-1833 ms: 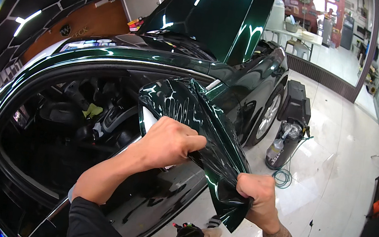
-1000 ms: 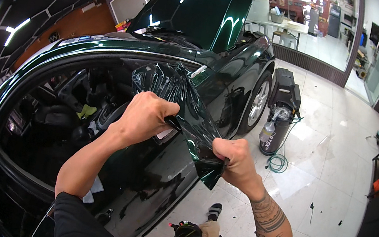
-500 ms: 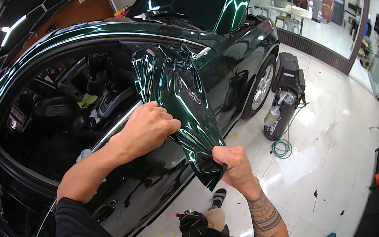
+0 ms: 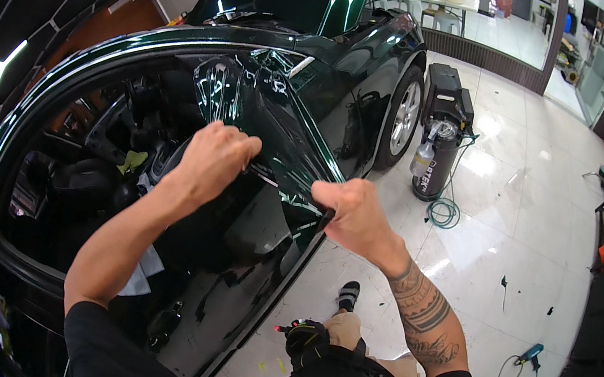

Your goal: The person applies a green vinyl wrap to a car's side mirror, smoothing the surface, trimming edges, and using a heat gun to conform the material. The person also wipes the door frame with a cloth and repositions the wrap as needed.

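Note:
A sheet of glossy dark green vinyl film [image 4: 263,110] stretches beside the front window opening of a dark car [image 4: 231,256]. Its far part drapes over a bulging shape where the side mirror would be; that shape itself is hidden. My left hand [image 4: 215,161] is closed in a fist on the film's near edge, by the window sill. Farther right, my right hand [image 4: 354,211] pinches the film's corner, thumb on top, just outside the door. Taut creases run between the two fists and the far end of the film.
The car's bonnet stands raised ahead. Past the front wheel [image 4: 404,118] are a black cylindrical tank [image 4: 440,169], a clear spray bottle [image 4: 423,155] and a coiled green hose [image 4: 443,213]. A corded blue heat gun [image 4: 530,355] lies on the tiled floor. White cloth or paper [image 4: 142,274] hangs at the window sill.
Both hands have moved up and away from me, slightly left, keeping hold of the vinyl film. The film is pulled tighter and its near end hangs down less. My view has shifted a little.

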A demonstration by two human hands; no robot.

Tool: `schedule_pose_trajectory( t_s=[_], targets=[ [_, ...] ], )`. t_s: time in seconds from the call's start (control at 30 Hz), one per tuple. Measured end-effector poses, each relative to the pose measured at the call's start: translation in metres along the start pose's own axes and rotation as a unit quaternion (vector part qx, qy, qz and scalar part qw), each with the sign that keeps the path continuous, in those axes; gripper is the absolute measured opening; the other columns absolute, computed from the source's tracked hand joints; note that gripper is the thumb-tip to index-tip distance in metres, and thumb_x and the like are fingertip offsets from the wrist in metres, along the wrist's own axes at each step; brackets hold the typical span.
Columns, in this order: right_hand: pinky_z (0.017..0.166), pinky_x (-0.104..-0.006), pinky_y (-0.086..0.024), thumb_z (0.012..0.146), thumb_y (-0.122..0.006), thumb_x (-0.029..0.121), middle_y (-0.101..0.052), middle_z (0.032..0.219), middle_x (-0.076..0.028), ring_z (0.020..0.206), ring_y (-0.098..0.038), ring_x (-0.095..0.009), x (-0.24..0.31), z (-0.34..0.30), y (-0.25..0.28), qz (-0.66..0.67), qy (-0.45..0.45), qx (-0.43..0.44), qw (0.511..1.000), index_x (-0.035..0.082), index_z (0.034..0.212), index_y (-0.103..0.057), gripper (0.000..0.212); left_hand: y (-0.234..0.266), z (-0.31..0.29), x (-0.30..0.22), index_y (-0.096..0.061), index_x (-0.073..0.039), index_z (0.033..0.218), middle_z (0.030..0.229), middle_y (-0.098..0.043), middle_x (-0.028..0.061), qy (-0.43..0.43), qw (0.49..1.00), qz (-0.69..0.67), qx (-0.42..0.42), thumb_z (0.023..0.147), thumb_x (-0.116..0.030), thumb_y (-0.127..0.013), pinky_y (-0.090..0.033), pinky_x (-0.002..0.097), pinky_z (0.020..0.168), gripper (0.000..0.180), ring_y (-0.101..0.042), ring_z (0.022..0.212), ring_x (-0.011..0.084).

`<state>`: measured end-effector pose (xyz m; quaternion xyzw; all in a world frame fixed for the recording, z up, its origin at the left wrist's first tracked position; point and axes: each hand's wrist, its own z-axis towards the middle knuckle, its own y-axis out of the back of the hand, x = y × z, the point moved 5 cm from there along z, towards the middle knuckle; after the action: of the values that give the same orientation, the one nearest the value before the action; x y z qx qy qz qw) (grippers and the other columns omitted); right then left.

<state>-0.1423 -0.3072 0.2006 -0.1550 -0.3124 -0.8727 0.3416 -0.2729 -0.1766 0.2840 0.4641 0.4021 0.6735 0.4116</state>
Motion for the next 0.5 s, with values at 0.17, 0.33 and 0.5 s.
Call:
schedule_pose_trajectory(
  t_s=[0.17, 0.33, 0.5],
  targets=[
    [0.051, -0.0460, -0.035, 0.059, -0.061, -0.006, -0.043, 0.059, -0.019, 0.060, -0.050, -0.043, -0.002, 0.002, 0.010, 0.008, -0.003, -0.002, 1.000, 0.003, 0.069, -0.039, 0.026, 0.008, 0.012, 0.002, -0.053, -0.001, 0.068, 0.065, -0.058, 0.0174, 0.040, 0.999, 0.017, 0.009, 0.071, -0.001, -0.062, -0.051, 0.0447, 0.066, 0.010, -0.063, 0.072, 0.0381],
    [0.048, -0.0412, -0.030, 0.057, -0.057, -0.010, -0.037, 0.061, -0.020, 0.055, -0.041, -0.041, -0.001, 0.001, 0.014, 0.039, -0.006, -0.002, 0.999, 0.001, 0.070, -0.037, 0.025, 0.014, 0.015, -0.003, -0.055, -0.001, 0.069, 0.065, -0.058, 0.0183, 0.040, 0.999, 0.019, 0.025, 0.068, 0.001, -0.064, -0.051, 0.0458, 0.067, 0.009, -0.064, 0.073, 0.0385],
    [0.048, -0.0391, -0.031, 0.063, -0.061, -0.007, -0.037, 0.061, -0.020, 0.054, -0.040, -0.039, -0.008, 0.007, 0.021, 0.071, 0.008, -0.010, 0.997, 0.001, 0.070, -0.038, 0.026, 0.029, 0.025, -0.007, -0.060, 0.000, 0.073, 0.068, -0.061, 0.0193, 0.067, 0.996, -0.027, 0.055, 0.064, 0.003, -0.066, -0.051, 0.0457, 0.069, 0.011, -0.065, 0.076, 0.0385]
  ],
)
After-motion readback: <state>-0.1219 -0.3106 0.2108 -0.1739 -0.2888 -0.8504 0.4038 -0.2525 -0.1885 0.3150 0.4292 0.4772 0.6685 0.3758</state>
